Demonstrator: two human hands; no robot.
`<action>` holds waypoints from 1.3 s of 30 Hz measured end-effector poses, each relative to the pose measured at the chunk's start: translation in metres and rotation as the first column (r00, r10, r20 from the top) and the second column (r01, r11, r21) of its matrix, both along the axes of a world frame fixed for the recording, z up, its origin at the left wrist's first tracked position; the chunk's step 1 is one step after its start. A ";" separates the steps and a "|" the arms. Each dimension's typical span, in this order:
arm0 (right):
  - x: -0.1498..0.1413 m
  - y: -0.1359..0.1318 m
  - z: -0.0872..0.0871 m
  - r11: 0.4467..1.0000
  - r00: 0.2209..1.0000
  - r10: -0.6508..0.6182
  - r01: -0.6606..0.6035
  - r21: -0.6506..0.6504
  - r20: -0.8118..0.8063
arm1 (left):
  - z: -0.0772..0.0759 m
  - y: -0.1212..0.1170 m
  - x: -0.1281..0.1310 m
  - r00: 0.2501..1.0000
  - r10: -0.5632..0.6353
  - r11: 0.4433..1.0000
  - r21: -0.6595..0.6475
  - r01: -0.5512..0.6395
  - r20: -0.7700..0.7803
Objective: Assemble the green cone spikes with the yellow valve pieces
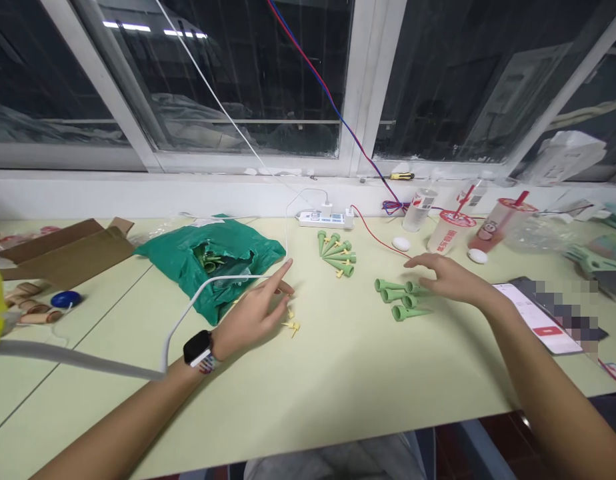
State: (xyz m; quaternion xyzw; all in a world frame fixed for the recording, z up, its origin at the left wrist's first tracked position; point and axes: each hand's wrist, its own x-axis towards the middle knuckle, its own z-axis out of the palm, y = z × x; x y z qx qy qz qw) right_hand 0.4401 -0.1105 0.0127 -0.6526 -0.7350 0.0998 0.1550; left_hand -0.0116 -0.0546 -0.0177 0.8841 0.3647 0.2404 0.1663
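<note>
My left hand [255, 310], wearing a watch [198, 350], hovers beside the green plastic bag with its index finger stretched out and fingers apart. Small yellow plastic valve pieces [293, 327] lie under and beside its fingers. My right hand [451, 277] reaches over several green hollow plastic spikes [405, 313], fingers extended and nothing visible in them. At the back middle, a fanned group of green spikes with yellow pieces fitted [341, 252] lies on the table. Through a torn opening in the green bag [173, 250], more green spikes show.
A white power strip [313, 220] stands by the wall, with cables nearby. Drink cups [443, 233], bottles [419, 210] and white egg-shaped objects [401, 244] are at back right. A phone [541, 320] lies right. A cardboard box [73, 257] and a grey curved tube [88, 357] occupy the left.
</note>
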 end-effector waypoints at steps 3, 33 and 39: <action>0.008 -0.013 -0.010 0.996 1.000 0.011 -0.013 -0.088 -0.026 | 0.000 -0.002 0.003 1.000 -0.019 1.000 0.005 0.019 0.001; -0.234 0.006 -0.048 0.978 0.423 0.206 -0.127 0.168 -0.883 | -0.006 -0.025 0.022 0.859 0.120 0.970 -0.242 0.004 0.498; -0.220 -0.011 -0.060 0.844 0.794 0.492 -0.334 0.420 -0.358 | -0.003 -0.012 0.020 0.751 0.247 0.945 -0.324 -0.047 0.613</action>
